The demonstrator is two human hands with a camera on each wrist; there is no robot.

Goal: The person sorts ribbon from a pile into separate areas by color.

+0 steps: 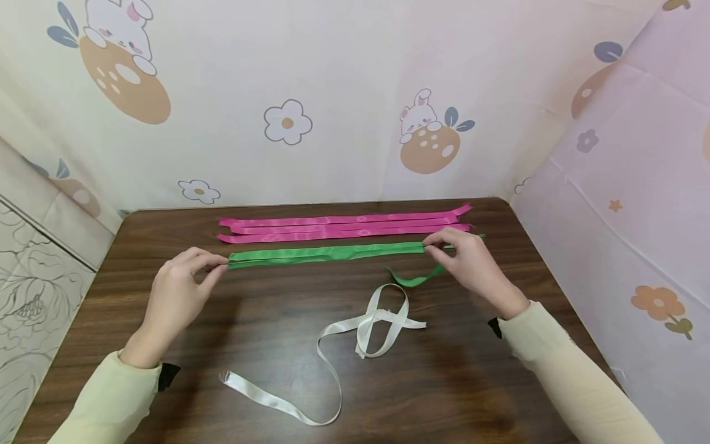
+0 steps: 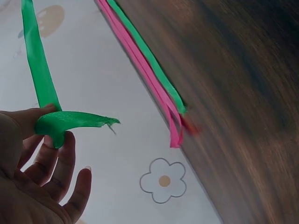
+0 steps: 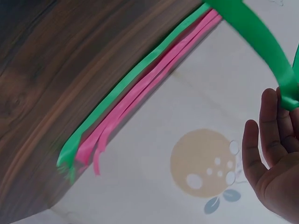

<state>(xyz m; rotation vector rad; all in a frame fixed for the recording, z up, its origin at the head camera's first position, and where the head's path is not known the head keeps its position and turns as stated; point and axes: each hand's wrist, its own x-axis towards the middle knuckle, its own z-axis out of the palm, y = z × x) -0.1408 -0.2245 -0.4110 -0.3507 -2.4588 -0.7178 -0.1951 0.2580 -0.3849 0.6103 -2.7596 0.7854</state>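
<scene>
A green ribbon (image 1: 288,253) is stretched left to right between both hands. My left hand (image 1: 180,287) pinches its left part between thumb and fingers; in the left wrist view a short frayed end of the held ribbon (image 2: 74,120) sticks out past the thumb. My right hand (image 1: 468,262) pinches the ribbon near its right part, and a loose green tail (image 1: 416,281) curls on the table below that hand. In the right wrist view the held ribbon (image 3: 261,42) runs down to the fingertips. Another green ribbon (image 3: 121,86) lies flat beside the pink ribbons (image 1: 338,229).
The pink strips lie roughly parallel along the back edge of the dark wooden table (image 1: 166,407). A white ribbon (image 1: 266,398) lies loosely looped across the front middle. Printed cloth (image 1: 344,74) hangs behind the table and on its right side.
</scene>
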